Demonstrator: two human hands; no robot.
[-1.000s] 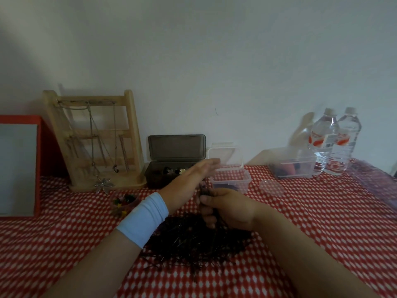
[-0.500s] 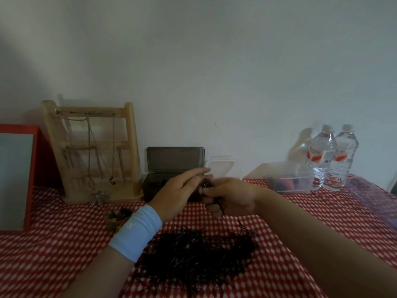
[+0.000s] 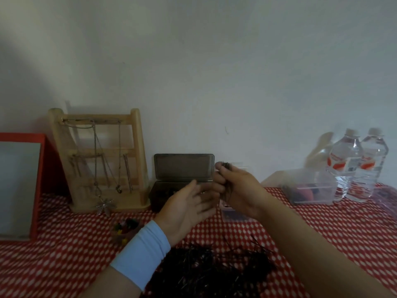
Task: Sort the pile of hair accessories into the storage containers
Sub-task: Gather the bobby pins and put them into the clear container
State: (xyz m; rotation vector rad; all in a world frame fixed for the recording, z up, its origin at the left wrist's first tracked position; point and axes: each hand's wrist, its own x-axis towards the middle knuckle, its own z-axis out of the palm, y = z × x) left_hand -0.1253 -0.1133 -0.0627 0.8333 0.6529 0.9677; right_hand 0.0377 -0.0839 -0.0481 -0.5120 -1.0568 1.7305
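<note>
Nearest me the pile of hairpins [image 3: 214, 269] lies big and tangled on the surface [image 3: 322, 233], so I judge most of the sorting is left. Above it my left hand [image 3: 187, 209] is spread, fingers loose, holding nothing. My right hand [image 3: 236, 190] is curled tight round a bunch of pins [image 3: 225, 165], raised over the small clear box [image 3: 233, 215]. Behind, the dark box [image 3: 183, 168] stands open.

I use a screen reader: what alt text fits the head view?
The right hand grips a small bundle of dark hairpins above a red checked tablecloth, the open left hand beside it. A dark pile of pins lies below; an open dark box stands behind.
</note>
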